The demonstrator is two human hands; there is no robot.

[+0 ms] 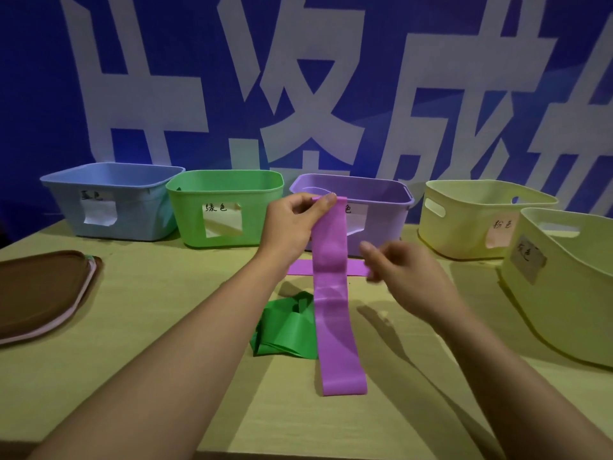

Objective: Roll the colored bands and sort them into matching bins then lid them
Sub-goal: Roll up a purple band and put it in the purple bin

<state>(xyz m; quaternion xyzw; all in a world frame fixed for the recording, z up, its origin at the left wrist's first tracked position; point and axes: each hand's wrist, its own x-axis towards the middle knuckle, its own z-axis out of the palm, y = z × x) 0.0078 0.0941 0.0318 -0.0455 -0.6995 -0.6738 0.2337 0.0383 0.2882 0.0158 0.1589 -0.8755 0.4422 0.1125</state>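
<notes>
On a pale table [132, 327] before coloured bins, a purple band [335, 310] is being dangled, pinched at its top by the left hand [295, 224]. The right hand [398, 270], fingers loosely apart, is being held beside it. Limp and light, it is probably best rolled from one end.

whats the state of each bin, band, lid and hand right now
blue bin: open, no lid
green bin: open, no lid
purple bin: open, no lid
two yellow bins: open, no lids
held purple band: unrolled, hanging, pinched at top
second purple band: flat on table
green bands: loose heap
lids: stacked on table
left hand: pinching band
right hand: open, blurred
</notes>
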